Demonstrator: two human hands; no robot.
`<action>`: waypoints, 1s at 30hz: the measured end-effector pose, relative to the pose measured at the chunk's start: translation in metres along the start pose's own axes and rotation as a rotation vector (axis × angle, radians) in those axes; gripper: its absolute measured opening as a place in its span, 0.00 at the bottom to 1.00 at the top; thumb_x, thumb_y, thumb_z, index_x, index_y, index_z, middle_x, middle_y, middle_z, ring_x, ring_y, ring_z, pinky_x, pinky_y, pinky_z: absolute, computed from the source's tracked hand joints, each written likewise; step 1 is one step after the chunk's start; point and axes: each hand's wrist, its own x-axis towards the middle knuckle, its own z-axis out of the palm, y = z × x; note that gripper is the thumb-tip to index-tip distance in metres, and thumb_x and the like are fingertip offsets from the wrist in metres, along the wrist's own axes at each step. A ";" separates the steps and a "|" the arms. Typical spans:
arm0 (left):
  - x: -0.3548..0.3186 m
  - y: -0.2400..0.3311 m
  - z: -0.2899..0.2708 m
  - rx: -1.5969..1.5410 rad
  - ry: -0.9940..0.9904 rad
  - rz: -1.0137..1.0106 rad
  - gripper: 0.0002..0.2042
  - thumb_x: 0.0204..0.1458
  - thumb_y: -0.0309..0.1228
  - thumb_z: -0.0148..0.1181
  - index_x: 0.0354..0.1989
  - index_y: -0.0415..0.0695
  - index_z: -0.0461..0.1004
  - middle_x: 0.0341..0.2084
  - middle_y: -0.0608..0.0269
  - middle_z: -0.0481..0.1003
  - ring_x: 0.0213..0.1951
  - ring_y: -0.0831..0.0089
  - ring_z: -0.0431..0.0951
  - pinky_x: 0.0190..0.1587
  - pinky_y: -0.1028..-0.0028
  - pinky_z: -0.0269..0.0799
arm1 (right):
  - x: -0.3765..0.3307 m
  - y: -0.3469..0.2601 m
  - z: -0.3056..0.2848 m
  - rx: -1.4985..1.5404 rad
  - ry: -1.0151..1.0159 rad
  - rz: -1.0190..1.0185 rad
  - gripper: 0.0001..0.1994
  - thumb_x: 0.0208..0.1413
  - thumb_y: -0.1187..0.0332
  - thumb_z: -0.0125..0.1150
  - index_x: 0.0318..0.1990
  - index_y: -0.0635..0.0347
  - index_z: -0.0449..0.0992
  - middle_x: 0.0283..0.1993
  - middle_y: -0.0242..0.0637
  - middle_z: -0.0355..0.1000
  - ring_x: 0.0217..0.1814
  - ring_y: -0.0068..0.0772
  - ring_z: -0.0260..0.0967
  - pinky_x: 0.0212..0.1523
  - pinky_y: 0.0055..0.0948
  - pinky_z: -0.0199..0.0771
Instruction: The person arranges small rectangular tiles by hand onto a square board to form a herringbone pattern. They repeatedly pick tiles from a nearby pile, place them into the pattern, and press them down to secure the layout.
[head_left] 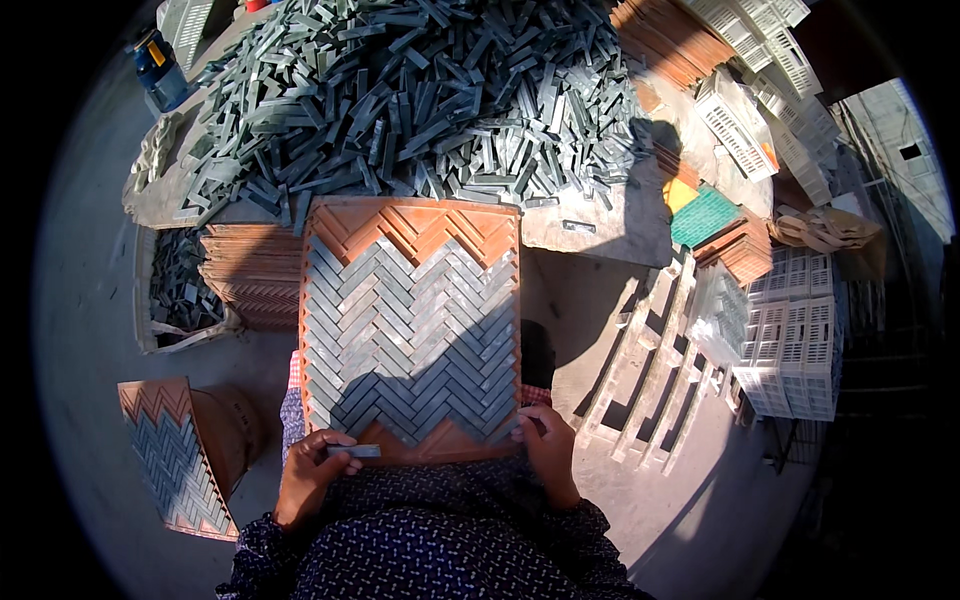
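Note:
An orange-brown moulded tray (440,447) leans across my lap, its far end at the edge of the heaped table. Grey stone tile strips (410,330) fill most of its herringbone grooves; bare grooves show along the far and near ends. My left hand (308,478) is closed around a single tile strip (354,451), pinched between thumb and fingers over the tray's near left corner. At the near right corner, my right hand (549,448) has its fingers bent and drawn together against the tray's edge. What those fingers grip, if anything, is too small to tell.
A large heap of loose grey strips (400,90) covers the table ahead. Another partly filled tray (170,460) rests at the left, near a stack of orange trays (255,265). Rightward lie a wooden pallet (645,370) and white plastic crates (795,340).

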 end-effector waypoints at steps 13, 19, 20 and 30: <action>0.001 0.002 0.005 0.039 -0.035 0.005 0.09 0.51 0.18 0.52 0.41 0.32 0.72 0.31 0.57 0.76 0.33 0.76 0.77 0.38 0.79 0.73 | -0.013 -0.005 0.004 -0.383 -0.002 -0.274 0.17 0.40 0.70 0.70 0.39 0.63 0.74 0.34 0.42 0.70 0.34 0.41 0.70 0.35 0.33 0.71; 0.006 -0.005 0.012 -0.010 -0.114 -0.010 0.08 0.52 0.18 0.54 0.41 0.34 0.72 0.34 0.57 0.76 0.35 0.75 0.77 0.39 0.79 0.74 | -0.014 -0.008 0.007 -0.365 0.030 -0.247 0.20 0.37 0.69 0.72 0.41 0.63 0.74 0.35 0.42 0.70 0.33 0.39 0.69 0.34 0.35 0.70; 0.007 -0.008 0.010 -0.037 -0.115 -0.009 0.08 0.52 0.18 0.54 0.41 0.34 0.72 0.34 0.57 0.75 0.35 0.74 0.78 0.39 0.79 0.74 | -0.015 -0.017 0.009 -0.361 0.045 -0.248 0.20 0.38 0.69 0.71 0.41 0.63 0.74 0.35 0.42 0.71 0.33 0.39 0.70 0.35 0.34 0.71; 0.018 -0.018 0.029 -0.059 -0.269 -0.007 0.08 0.54 0.21 0.55 0.41 0.34 0.71 0.34 0.58 0.75 0.35 0.73 0.78 0.38 0.77 0.75 | -0.023 -0.059 0.052 -0.254 -0.477 -0.880 0.16 0.43 0.69 0.69 0.41 0.61 0.76 0.38 0.40 0.72 0.35 0.39 0.73 0.38 0.31 0.75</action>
